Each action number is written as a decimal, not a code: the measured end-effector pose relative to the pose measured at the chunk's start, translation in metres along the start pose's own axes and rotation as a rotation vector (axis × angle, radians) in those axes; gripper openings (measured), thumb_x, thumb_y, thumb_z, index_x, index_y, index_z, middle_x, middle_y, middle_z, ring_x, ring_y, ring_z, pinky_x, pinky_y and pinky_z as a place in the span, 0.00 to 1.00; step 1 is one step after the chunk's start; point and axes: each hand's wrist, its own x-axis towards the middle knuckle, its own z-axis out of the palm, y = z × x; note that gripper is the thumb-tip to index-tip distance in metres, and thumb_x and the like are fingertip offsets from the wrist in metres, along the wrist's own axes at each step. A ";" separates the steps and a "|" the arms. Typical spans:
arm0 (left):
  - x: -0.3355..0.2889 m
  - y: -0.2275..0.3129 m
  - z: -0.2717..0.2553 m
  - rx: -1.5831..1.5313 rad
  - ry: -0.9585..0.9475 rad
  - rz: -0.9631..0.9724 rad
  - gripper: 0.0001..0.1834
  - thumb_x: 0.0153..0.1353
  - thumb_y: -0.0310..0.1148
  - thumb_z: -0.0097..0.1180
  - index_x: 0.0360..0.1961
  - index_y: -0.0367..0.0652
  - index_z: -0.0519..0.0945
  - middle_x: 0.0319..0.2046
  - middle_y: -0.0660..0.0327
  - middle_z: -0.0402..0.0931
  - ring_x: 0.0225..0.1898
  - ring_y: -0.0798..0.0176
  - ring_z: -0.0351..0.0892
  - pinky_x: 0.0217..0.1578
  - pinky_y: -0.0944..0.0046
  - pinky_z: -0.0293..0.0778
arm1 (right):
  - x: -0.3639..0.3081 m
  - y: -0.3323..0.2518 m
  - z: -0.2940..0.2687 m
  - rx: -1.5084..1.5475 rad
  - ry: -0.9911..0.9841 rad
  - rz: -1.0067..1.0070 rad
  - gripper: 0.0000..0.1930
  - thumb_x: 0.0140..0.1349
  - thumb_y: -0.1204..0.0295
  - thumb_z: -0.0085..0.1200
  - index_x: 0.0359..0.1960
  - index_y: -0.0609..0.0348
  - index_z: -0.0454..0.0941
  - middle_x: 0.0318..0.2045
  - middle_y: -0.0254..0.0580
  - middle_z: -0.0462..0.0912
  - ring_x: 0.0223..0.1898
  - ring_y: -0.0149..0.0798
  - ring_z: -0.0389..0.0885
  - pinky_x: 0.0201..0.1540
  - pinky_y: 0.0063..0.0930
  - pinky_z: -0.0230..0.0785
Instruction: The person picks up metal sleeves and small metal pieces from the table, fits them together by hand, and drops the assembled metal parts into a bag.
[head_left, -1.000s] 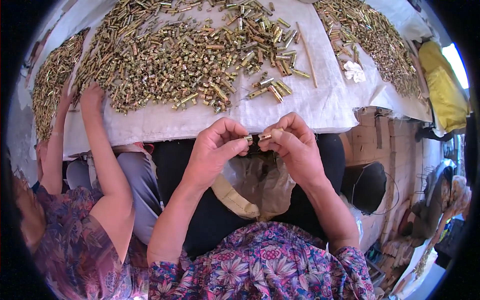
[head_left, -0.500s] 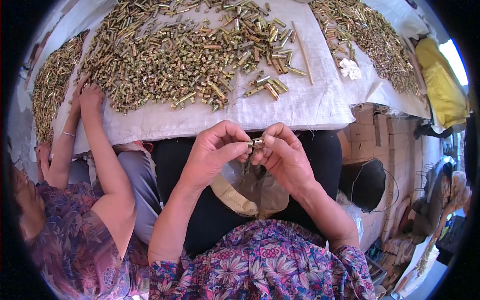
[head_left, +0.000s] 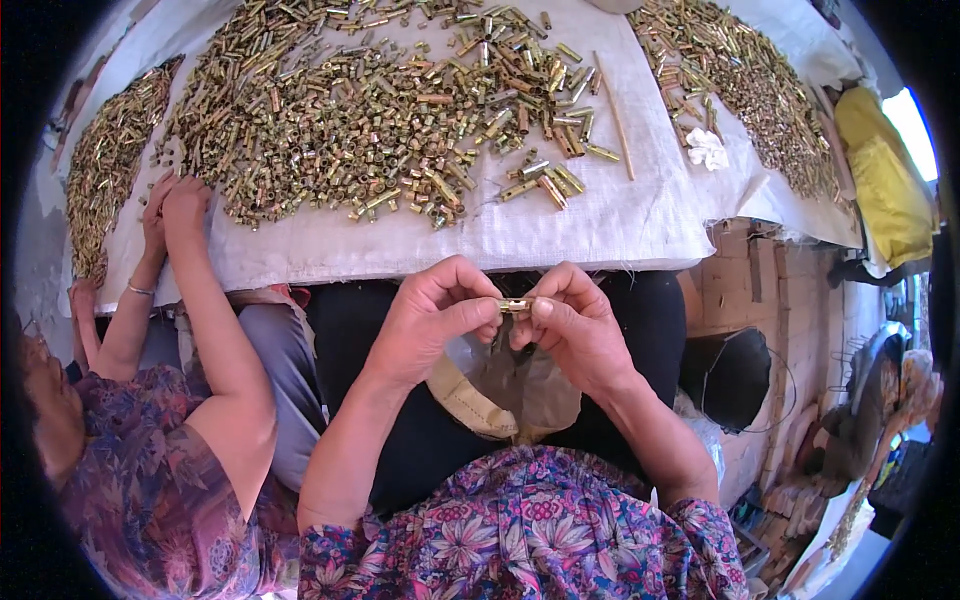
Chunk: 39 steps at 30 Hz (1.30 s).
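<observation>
White-sheeted table [head_left: 620,225]: heaped brassy metal tubes [head_left: 345,130], thin stick [head_left: 614,115], crumpled white scrap [head_left: 707,149].

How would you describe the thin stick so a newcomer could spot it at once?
Find the white cloth across the upper middle of the view. Right of its big heap of gold-coloured metal pieces lies the thin stick. Pale brown and slender, it is far longer than any metal piece beside it.

Glossy brass-toned metal sleeve [head_left: 516,305] at centre, shiny metal tubes [head_left: 370,130] at eleven o'clock, matt woven white sheeting [head_left: 490,242] at twelve, matt wooden-looking stick [head_left: 614,115] at one, crumpled papery wad [head_left: 707,149] at two
</observation>
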 end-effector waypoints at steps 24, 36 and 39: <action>-0.006 -0.007 0.007 -0.091 -0.245 0.077 0.10 0.60 0.31 0.61 0.35 0.40 0.72 0.29 0.63 0.75 0.31 0.68 0.77 0.33 0.69 0.72 | -0.010 0.001 0.014 0.653 -0.203 0.172 0.07 0.63 0.70 0.56 0.36 0.57 0.70 0.28 0.41 0.78 0.27 0.36 0.79 0.32 0.36 0.75; 0.003 0.018 -0.028 0.826 0.219 0.153 0.08 0.56 0.28 0.61 0.34 0.39 0.76 0.29 0.62 0.77 0.28 0.66 0.75 0.32 0.66 0.72 | 0.012 -0.034 -0.005 -0.535 -0.137 -0.232 0.08 0.61 0.73 0.57 0.38 0.64 0.76 0.31 0.36 0.79 0.33 0.27 0.77 0.39 0.23 0.71; 0.016 0.018 -0.039 1.121 0.399 0.252 0.09 0.54 0.30 0.60 0.35 0.40 0.75 0.28 0.55 0.75 0.30 0.55 0.77 0.32 0.60 0.71 | 0.036 -0.053 -0.007 -0.893 0.116 -0.370 0.08 0.57 0.75 0.58 0.37 0.64 0.77 0.29 0.40 0.78 0.31 0.30 0.76 0.34 0.24 0.68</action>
